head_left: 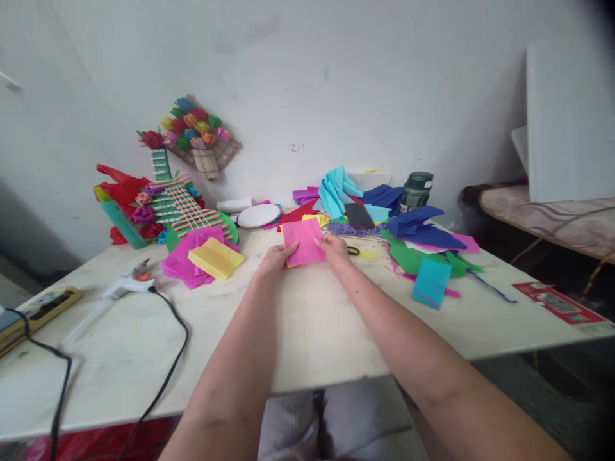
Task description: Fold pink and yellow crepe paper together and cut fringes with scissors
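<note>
Between my two hands is a pink paper square (pixel 305 241), with a thin yellow edge showing behind its left and lower sides. My left hand (pixel 275 261) pinches its left edge, thumb on the front. My right hand (pixel 335 248) grips the upper right edge with thumb and fingers. Just right of that hand, the dark handle of what looks like scissors (pixel 353 251) shows. To the left lie a folded yellow paper (pixel 216 258) and magenta paper sheets (pixel 180 261) under it. A blue paper piece (pixel 431 283) lies to the right.
A white glue gun (pixel 129 283) with a black cord lies at left, near a yellow power strip (pixel 41 317). A decorated paper guitar (pixel 192 211) leans at the back left. Behind my hands are a phone (pixel 359 216), coloured papers and a dark bottle (pixel 416 191).
</note>
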`<state>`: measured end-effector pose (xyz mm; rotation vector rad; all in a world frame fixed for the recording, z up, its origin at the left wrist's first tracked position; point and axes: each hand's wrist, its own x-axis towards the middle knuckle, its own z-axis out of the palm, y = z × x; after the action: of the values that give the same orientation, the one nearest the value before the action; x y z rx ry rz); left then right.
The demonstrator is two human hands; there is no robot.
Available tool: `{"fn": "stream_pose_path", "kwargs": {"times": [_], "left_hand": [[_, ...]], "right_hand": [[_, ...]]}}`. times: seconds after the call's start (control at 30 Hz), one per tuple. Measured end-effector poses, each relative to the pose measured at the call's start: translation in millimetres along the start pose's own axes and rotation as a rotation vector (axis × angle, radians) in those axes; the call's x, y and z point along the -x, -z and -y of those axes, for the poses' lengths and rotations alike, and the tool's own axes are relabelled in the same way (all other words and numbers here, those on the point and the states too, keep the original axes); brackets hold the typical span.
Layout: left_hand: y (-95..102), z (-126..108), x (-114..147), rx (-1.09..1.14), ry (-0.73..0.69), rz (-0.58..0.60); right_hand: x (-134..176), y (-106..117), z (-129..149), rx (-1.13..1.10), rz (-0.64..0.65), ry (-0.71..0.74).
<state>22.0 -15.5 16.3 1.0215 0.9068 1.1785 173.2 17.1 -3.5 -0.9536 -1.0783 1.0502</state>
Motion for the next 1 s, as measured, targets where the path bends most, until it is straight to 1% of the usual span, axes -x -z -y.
{"fn": "stream_pose_path", "kwargs": {"times": [0.3,0.47,0.57,0.67,0.9,1.0], "left_hand": [[4.7,3,-3,0.008,-0.037,0.024],[4.5,3,-2,0.01,-0.034,0.006],[5.9,4,-3,0.01,-0.027,0.008],[7.5,5,-4,0.027,-0.031,0.018],[8.2,5,-5,0.027,-0.052,0.024],[8.0,6,-6,0.026,-0.045,0.056]], "right_hand": [[6,1,8,0.05,-0.078,-0.003],[10,0,16,-0.009,-0.086,-0.065],[9,0,17,-0.032,-0.095,-0.099],[7,1,14,-0.061,-0.086,-0.107],[8,2,17,-0.183,-0.009,-0.154],[8,2,17,-0.17,-0.019,-0.121]]}}
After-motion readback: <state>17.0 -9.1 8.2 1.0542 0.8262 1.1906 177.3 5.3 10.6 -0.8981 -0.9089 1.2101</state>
